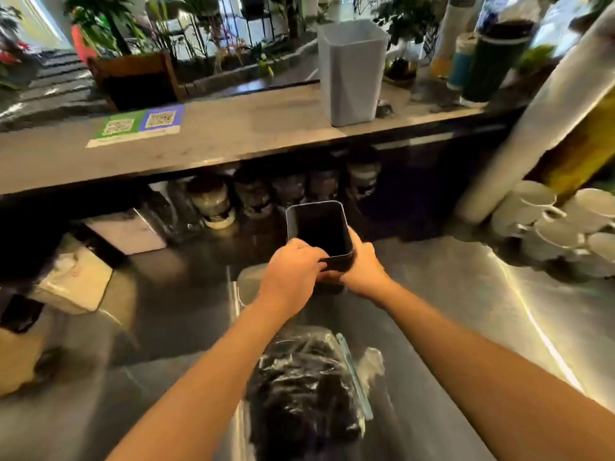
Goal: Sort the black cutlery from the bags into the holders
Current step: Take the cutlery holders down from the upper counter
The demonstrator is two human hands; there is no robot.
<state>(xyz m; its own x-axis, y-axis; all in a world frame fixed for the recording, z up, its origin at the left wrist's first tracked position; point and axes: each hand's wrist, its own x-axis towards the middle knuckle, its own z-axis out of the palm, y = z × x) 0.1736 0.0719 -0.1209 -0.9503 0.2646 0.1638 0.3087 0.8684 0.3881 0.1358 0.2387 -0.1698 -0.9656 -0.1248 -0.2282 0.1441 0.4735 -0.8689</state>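
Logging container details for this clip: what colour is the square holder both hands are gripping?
Black, inside and out, seen in the head view: the holder.

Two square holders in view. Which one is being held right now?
The dark holder, low over the steel worktop: left hand and right hand both grip its near edge. The grey holder stands untouched on the upper counter.

A shiny steel worktop (466, 311) runs under a raised pale stone counter (233, 134), with potted plants (109, 34) beyond that counter and white cups (559, 224) stacked below its right end.
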